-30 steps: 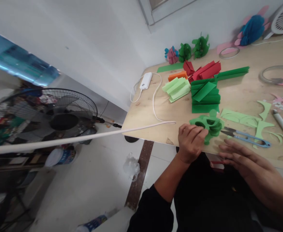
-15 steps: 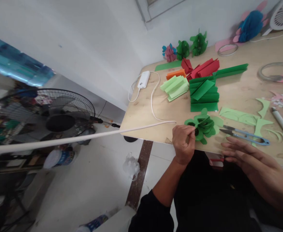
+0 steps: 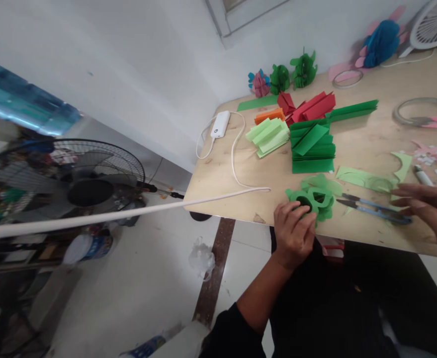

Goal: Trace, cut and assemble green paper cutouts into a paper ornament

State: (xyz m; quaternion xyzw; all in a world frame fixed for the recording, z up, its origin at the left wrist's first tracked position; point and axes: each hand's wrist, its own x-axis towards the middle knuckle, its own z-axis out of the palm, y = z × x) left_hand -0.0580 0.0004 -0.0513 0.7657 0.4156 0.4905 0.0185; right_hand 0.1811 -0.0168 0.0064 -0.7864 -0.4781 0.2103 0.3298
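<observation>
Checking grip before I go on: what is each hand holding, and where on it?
Left hand pinches the near edge of the green paper cutout. Right hand holds nothing, fingers over the blue snips.

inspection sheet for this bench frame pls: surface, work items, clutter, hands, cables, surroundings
Surface: wooden tabletop, pale, paper scraps at the right end.
Work items: green paper cutout near the front edge; blue thread snips beside it.
Clutter: dark green folded paper stack, light green folded stack, red folded paper, orange folded paper, finished paper flowers by the wall, tape ring.
Hands: left hand grips the cutout; right hand open, fingers over the snips handle, contact unclear.
Cables: white cable from the white power bank, running off the front edge.
Surroundings: standing fan on the floor left; small white fan top right.
</observation>
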